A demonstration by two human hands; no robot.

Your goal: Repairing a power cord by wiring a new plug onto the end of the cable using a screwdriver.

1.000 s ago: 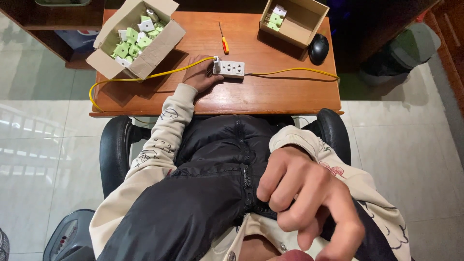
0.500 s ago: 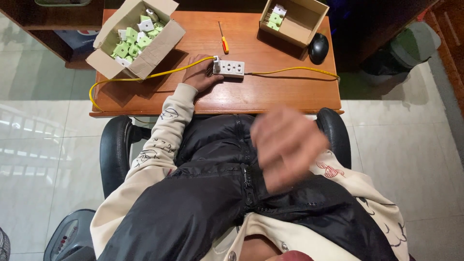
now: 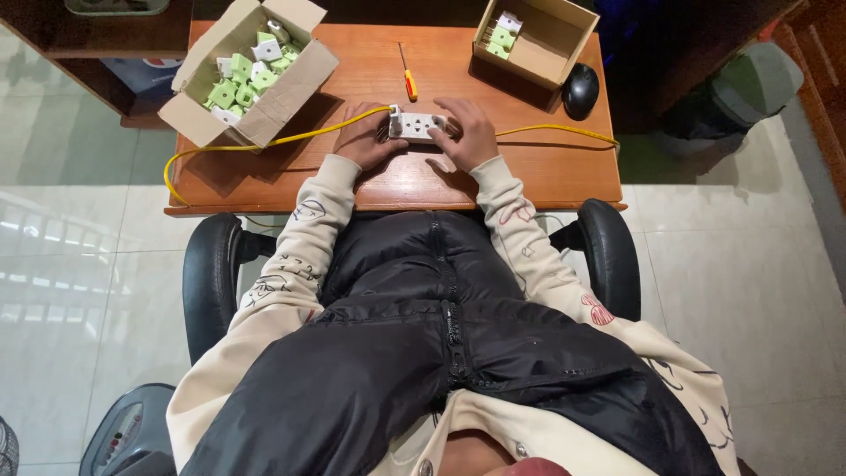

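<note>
A small white plastic socket block (image 3: 414, 126) is sat near the middle of the brown wooden desk (image 3: 529, 172), gripped from both sides. At its 9 o'clock the left hand (image 3: 368, 137) is curled against the end where the yellow cable (image 3: 264, 146) runs in; at 3 o'clock the right hand (image 3: 467, 134) is clamped on the other end, fingers bent over the top edge. Neither hand is spread open, both are closed around the block. Looks like the block is being steadied and lined up for work, so the step in hand is judged to be positioning. The next move probably calls for 1 hand to be freed while the other keeps the block pinned flat.

Both forearms are laid on the desk edge, elbows tucked, wrists angled inward.

At 12 o'clock an orange-handled screwdriver (image 3: 407, 78) is lying untouched. At 10 o'clock an open cardboard box of green and white parts (image 3: 251, 75) is parked, at 1 o'clock a smaller open cardboard box (image 3: 538, 40), and a black computer mouse (image 3: 580, 90) at 2 o'clock.
</note>
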